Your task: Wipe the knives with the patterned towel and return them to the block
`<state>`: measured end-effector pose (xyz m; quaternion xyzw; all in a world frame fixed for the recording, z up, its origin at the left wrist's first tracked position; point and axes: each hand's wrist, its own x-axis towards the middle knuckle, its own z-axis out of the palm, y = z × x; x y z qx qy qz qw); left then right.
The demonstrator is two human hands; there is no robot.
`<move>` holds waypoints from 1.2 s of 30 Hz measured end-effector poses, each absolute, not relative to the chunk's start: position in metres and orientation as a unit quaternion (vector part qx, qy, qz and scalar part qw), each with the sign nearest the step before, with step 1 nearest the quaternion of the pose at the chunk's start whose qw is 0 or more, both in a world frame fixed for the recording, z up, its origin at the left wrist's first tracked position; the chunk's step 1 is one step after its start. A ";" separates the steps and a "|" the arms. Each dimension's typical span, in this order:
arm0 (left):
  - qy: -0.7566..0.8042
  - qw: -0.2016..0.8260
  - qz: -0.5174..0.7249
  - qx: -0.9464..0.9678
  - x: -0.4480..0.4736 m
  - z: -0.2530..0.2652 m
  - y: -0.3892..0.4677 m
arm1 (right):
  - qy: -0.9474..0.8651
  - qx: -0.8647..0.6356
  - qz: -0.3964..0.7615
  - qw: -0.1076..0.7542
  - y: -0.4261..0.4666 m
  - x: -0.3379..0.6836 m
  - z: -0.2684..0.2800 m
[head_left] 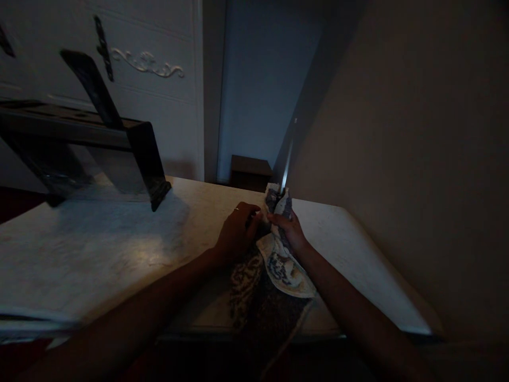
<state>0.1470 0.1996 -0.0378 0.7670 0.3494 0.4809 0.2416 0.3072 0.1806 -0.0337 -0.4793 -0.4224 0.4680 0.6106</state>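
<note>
A patterned cloth [286,268], pale and dark blue-grey, is bunched up above the worktop and hangs down over its front edge. My right hand [289,229] is closed round the bunched cloth, thumb on top. On the other side my left hand [240,228], with a ring on one finger, has its fingers curled against the cloth's upper part. From the top of the folds a long thin shiny metal blade [287,164] points up and away, seen nearly edge-on. Its lower end is hidden inside the cloth.
A knife block [145,154] with dark frame and see-through sides stands on the marbled worktop [191,212] at the left, one black handle [93,87] sticking out. A wall runs close along the right. Behind are a white door [159,106] and a brown box-like piece [251,165]. The light is dim.
</note>
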 end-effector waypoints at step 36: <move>0.376 0.303 0.343 0.805 0.150 -0.038 0.191 | -0.490 -0.476 0.381 0.623 0.178 0.305 -0.035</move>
